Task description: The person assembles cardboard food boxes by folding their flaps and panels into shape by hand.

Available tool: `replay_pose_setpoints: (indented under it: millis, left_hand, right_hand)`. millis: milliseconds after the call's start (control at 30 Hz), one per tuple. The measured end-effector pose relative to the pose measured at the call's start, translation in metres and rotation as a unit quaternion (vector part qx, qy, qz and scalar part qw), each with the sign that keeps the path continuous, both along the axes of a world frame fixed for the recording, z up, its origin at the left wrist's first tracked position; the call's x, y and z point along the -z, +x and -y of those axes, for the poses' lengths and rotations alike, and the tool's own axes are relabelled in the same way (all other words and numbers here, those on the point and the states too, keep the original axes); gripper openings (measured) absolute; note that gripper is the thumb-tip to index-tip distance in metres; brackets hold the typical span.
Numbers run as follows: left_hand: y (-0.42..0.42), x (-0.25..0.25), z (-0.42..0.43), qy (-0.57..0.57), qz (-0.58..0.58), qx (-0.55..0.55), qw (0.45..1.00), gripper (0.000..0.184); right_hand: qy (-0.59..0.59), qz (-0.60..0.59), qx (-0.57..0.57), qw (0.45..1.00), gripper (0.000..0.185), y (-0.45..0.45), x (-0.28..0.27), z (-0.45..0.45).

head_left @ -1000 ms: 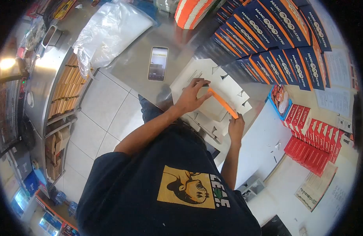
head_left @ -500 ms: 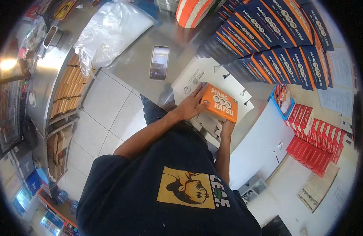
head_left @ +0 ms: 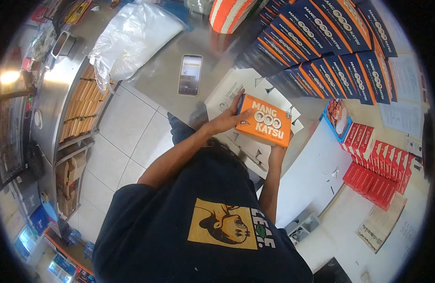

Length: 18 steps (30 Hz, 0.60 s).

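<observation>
"Fingers of the left hand [head_left: 228, 119] are wrapped round what, exactly?"

"An orange box [head_left: 264, 121]: thumb on the printed face, the others along its left end. The right hand [head_left: 277, 154] holds the corner nearest the person from below, though most of its fingers are hidden, so I can't tell how they're spread."

"And where's the box?"

"Up in both hands, tilted, printed face towards the wearer, over an opened carton [head_left: 227, 87] that lies by the near edge of the counter [head_left: 161, 85]. Whether the two touch, I can't tell."

"What could go wrong?"

"If the right hand's support slips, I'd expect that corner to drop. Too hard a squeeze from the left thumb might dent the face, and a low sweep could catch the carton's raised flaps and drag it off the near edge."

"Anything else close by?"

"A phone [head_left: 190, 75] lies left of the carton, within reach of a careless elbow, I'd say. Further out, a plastic bag [head_left: 137, 37] sits at the counter's left, navy boxes [head_left: 316, 28] rise along its right side, and red boxes [head_left: 374, 160] are stacked beyond those."
</observation>
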<state>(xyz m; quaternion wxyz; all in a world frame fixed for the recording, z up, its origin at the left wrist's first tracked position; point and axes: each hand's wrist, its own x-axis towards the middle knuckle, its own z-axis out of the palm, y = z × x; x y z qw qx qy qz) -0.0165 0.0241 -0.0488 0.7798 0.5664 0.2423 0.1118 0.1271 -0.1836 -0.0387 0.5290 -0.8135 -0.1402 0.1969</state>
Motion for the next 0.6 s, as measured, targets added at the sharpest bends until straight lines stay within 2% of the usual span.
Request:
replay_pose_setpoints:
  millis: [67, 133, 233, 300, 400, 600]
  left_hand:
    - [-0.002, 0.003, -0.003, 0.033, 0.025, -0.018, 0.999, 0.085]
    - [-0.006, -0.013, -0.010, -0.064, 0.059, -0.029, 0.996, 0.087]
    - [-0.009, -0.031, -0.011, -0.083, 0.084, -0.053, 0.992, 0.095]
    - [-0.014, -0.043, -0.011, -0.060, 0.074, -0.035, 0.995, 0.098]
    - [-0.016, -0.042, -0.010, -0.049, 0.083, -0.013, 0.995, 0.103]
    - [-0.018, -0.044, -0.001, -0.038, 0.129, -0.008, 0.991, 0.106]
  right_hand:
    - [0.156, -0.134, -0.060, 0.977, 0.049, -0.006, -0.027, -0.005]
    - [0.180, -0.147, -0.086, 0.969, 0.052, -0.011, -0.044, -0.008]
    - [0.209, -0.166, -0.107, 0.958, 0.051, -0.015, -0.049, -0.010]
    - [0.268, -0.211, -0.026, 0.940, 0.053, -0.018, -0.037, -0.013]
    - [0.315, -0.219, 0.016, 0.923, 0.053, -0.025, -0.028, -0.018]
    - [0.320, -0.211, 0.063, 0.921, 0.052, -0.032, -0.031, -0.026]
